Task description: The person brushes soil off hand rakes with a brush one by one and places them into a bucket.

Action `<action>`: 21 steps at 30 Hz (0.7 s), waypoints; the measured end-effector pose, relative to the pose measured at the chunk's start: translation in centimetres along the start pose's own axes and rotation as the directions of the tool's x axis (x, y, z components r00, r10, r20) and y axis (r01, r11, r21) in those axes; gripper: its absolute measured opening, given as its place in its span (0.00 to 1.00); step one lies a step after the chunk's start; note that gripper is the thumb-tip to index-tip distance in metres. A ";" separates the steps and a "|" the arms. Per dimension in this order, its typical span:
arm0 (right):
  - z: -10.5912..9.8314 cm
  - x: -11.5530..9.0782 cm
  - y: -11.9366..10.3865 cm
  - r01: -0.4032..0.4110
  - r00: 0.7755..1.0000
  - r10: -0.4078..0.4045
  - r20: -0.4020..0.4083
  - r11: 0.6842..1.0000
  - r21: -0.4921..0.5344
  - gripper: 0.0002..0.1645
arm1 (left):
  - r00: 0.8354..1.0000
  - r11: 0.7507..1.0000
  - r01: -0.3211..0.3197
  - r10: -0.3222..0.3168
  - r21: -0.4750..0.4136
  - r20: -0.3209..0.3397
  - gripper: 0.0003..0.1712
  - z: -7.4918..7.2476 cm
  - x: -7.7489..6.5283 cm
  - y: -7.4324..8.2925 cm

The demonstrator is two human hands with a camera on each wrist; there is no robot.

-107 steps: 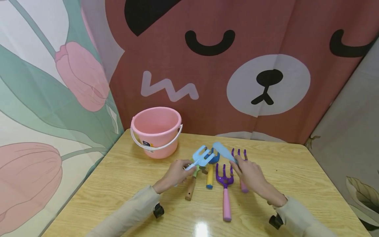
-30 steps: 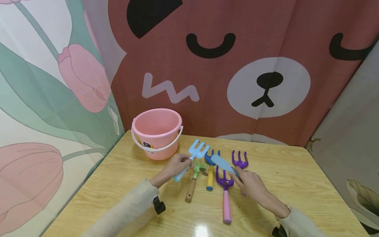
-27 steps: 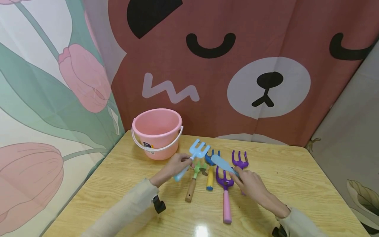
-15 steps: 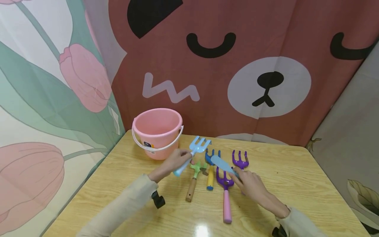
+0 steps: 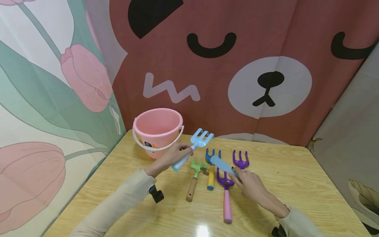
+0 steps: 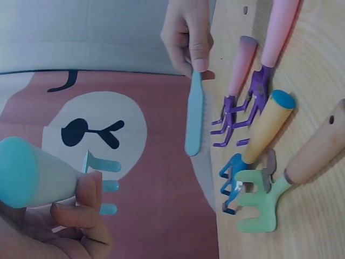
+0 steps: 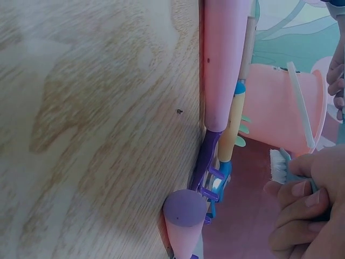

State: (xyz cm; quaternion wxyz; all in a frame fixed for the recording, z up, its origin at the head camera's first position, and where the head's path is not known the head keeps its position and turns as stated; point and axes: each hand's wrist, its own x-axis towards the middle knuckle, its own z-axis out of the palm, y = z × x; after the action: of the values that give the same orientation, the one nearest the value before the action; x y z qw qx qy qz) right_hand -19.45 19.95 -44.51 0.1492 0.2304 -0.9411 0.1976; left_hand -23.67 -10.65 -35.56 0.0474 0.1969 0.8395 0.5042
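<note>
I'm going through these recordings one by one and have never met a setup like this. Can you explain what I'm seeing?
There is no machine here: a person works with two bare hands. The wide picture comes from a camera worn on the head, looking forward and down. The other two come from cameras on the wrists, so their scenes look turned sideways.

The left hand holds a light blue fork. The right hand holds a light blue brush; its pale bristles show in the wrist views.

On the wooden table are a pink bucket, a green fork, a blue fork with a yellow handle, a nearer purple fork and a farther purple fork.
</note>
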 end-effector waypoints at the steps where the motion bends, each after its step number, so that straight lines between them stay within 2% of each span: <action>1: 0.0 0.0 0.0 0.003 1.000 -0.003 -0.002 1.000 -0.002 0.10 | 1.000 1.000 -0.001 0.001 0.003 -0.008 0.15 -0.1 0.0 0.2; 13: 0.2 0.0 0.2 -0.005 1.000 0.005 0.006 1.000 0.000 0.10 | 0.992 0.999 0.028 -0.033 -0.036 -0.123 0.15 -2.2 0.4 1.5; 17: 0.3 0.1 0.2 -0.008 1.000 0.008 0.011 1.000 0.003 0.09 | 0.980 0.994 0.081 -0.092 -0.070 -0.175 0.16 -3.3 0.7 1.6; 21: 0.3 0.2 0.2 -0.017 1.000 0.016 0.017 1.000 0.007 0.10 | 0.970 0.983 0.133 -0.155 -0.127 -0.189 0.18 -4.5 0.9 1.6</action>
State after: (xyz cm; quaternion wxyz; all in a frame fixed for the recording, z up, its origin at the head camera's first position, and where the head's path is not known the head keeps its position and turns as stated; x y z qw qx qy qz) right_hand -19.77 19.89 -44.81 0.1386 0.2248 -0.9435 0.1999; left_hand -25.32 -13.34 -31.90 0.0111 0.0811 0.8221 0.5634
